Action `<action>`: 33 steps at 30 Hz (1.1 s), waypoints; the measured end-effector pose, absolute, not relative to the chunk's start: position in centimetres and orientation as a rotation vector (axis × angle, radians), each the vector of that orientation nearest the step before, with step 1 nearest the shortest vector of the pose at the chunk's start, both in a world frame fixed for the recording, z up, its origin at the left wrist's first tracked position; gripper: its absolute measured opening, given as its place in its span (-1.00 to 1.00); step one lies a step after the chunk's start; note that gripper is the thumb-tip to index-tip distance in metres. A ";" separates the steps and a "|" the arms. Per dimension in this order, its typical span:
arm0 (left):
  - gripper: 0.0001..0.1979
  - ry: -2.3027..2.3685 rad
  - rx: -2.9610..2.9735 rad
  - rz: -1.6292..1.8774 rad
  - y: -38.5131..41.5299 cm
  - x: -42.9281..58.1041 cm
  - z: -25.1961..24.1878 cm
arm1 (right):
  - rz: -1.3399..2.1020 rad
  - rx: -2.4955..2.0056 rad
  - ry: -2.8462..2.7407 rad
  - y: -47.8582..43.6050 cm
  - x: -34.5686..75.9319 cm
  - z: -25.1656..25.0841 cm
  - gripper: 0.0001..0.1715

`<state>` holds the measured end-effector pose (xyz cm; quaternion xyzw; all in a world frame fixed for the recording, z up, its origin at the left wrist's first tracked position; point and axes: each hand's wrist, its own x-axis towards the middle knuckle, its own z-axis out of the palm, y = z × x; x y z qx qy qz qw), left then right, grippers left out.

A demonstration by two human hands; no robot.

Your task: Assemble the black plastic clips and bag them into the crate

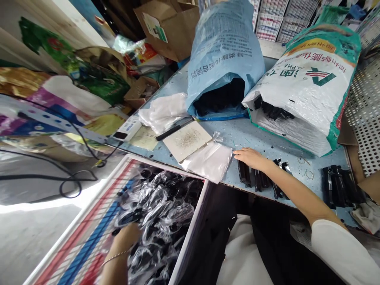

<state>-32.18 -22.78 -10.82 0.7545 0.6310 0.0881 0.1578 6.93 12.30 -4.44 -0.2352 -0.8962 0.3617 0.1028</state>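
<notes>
Palm down, fingers spread and gripping nothing, right hand (251,157) rests on row of black plastic pieces (246,174) at edge of table (267,138), fingertips just beside stack of clear bags (209,161). Left hand (126,237) sits low in white crate (191,229) among bagged black parts (162,206); blurred, so can't tell if it grips. Pieces look light, stiff, smooth: prob. best pinched across long sides. Bags thin & slippery; take by a corner. Beyond: blue sack (225,51) & white-green sack (308,87), both w/ black parts inside.

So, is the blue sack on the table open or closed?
Open: the blue sack lies on its side, mouth gaping, black parts visible inside.
</notes>
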 end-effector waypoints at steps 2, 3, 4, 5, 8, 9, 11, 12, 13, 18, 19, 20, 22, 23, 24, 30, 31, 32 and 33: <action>-0.70 2.133 1.945 0.576 -19.1 -29.5 -10.0 | 1.114 -0.592 -2.635 12.6 6.7 -3.7 -0.73; -0.69 2.301 1.818 0.744 -16.7 -27.5 -9.4 | 1.104 -0.584 -2.640 12.7 6.8 -3.1 -0.73; -0.71 2.299 1.754 0.866 -14.1 -25.1 -8.8 | 1.074 -0.612 -2.649 12.7 7.1 -2.4 -0.73; -0.72 2.219 1.733 0.954 -11.5 -22.5 -8.2 | 1.031 -0.672 -2.653 12.6 7.5 -1.7 -0.72; -0.78 2.040 1.806 0.972 -4.7 -15.0 -7.5 | 0.957 -0.929 -2.589 11.9 9.0 0.0 -0.75; -0.82 2.021 1.779 0.950 -3.1 -13.3 -7.6 | 0.982 -1.008 -2.524 11.4 9.5 0.3 -0.76; -0.85 2.015 1.650 0.901 -0.9 -11.4 -7.8 | 1.127 -1.141 -2.313 10.3 10.3 0.3 -0.75; -0.87 2.009 1.575 0.881 -0.3 -11.4 -7.9 | 1.243 -1.190 -2.168 9.6 10.5 0.1 -0.73; -0.88 1.996 1.509 0.867 0.1 -11.7 -8.0 | 1.375 -1.222 -2.006 8.9 10.7 -0.2 -0.71; -0.82 1.905 1.274 0.865 0.6 -15.5 -7.8 | 2.010 -1.124 -1.304 5.2 10.7 -1.7 -0.65; -0.78 1.879 1.221 0.873 0.6 -16.0 -7.7 | 2.097 -1.092 -1.208 4.5 10.6 -1.9 -0.66; -0.76 1.848 1.174 0.883 0.6 -16.4 -7.6 | 2.173 -1.064 -1.114 3.8 10.5 -2.2 -0.68; -0.77 1.789 1.106 0.902 0.6 -16.7 -7.4 | 2.301 -1.005 -0.904 2.4 10.0 -2.8 -0.71; -0.78 1.772 1.089 0.910 0.6 -16.8 -7.5 | 2.363 -0.973 -0.785 1.8 9.7 -3.2 -0.74; -0.79 1.765 1.076 0.920 0.6 -16.8 -7.5 | 2.426 -0.941 -0.666 1.1 9.5 -3.7 -0.76; -0.89 1.846 1.074 1.037 0.0 -16.7 -8.4 | 2.669 -0.900 -0.222 -1.1 8.5 -6.7 -0.80; -0.90 1.864 1.095 1.056 -0.3 -16.6 -8.5 | 2.690 -0.894 -0.168 -1.2 8.5 -7.0 -0.79; -0.91 1.874 1.121 1.070 -0.5 -16.5 -8.5 | 2.710 -0.879 -0.116 -1.3 8.4 -7.2 -0.78; -0.91 1.877 1.150 1.078 -0.7 -16.4 -8.4 | 2.726 -0.861 -0.070 -1.4 8.4 -7.4 -0.77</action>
